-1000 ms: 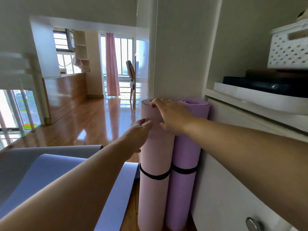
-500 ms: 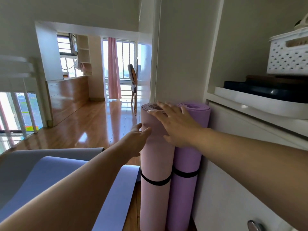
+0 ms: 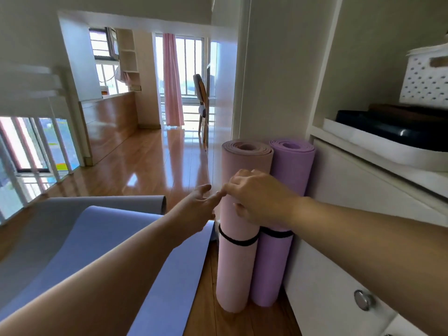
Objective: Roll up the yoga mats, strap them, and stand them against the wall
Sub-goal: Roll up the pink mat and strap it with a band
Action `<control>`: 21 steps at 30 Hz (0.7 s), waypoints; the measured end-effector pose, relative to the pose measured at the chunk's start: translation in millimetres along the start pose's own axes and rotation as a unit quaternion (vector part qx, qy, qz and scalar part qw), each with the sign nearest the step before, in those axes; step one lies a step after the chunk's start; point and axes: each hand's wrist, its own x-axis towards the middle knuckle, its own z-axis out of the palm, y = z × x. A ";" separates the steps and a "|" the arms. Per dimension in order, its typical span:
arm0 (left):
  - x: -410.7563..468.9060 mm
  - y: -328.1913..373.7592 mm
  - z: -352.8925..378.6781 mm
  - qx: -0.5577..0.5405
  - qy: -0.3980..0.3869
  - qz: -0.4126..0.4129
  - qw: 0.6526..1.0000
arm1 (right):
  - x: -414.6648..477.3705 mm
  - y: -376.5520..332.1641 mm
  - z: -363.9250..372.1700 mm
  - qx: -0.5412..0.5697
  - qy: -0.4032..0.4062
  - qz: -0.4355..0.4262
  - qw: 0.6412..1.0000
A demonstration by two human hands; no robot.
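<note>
Both hands have dropped from the top of the pink roll [image 3: 235,275] to its middle: right hand [image 3: 261,200] with fingers bent against it, grip unclear, left hand [image 3: 196,207] straight-fingered beside it. That roll and the purple roll [image 3: 291,170] stand strapped against the wall [image 3: 266,69]. Blue mat [image 3: 116,238] and grey mat [image 3: 55,219] lie unrolled on the floor [image 3: 145,166], so roughly half remains.

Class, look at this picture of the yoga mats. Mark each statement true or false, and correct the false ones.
1. The pink mat and purple mat stand upright side by side. True.
2. The pink mat has no strap. False: a black strap circles it.
3. The blue mat lies unrolled on the floor. True.
4. The right hand rests on the mats' top ends. False: it is in front of the pink mat, below its top.
</note>
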 end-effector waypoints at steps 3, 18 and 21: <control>-26.2 -34.1 -0.6 0.002 0.010 0.002 1.000 | -16.8 -30.7 23.5 0.078 -0.030 0.015 0.996; -292.2 -115.0 17.4 0.130 0.006 -0.027 0.991 | -177.5 -183.8 -34.1 0.115 -0.156 0.093 0.977; -376.3 -73.5 5.8 0.089 0.027 -0.045 0.995 | -207.3 -223.8 -100.2 0.164 -0.142 0.098 0.971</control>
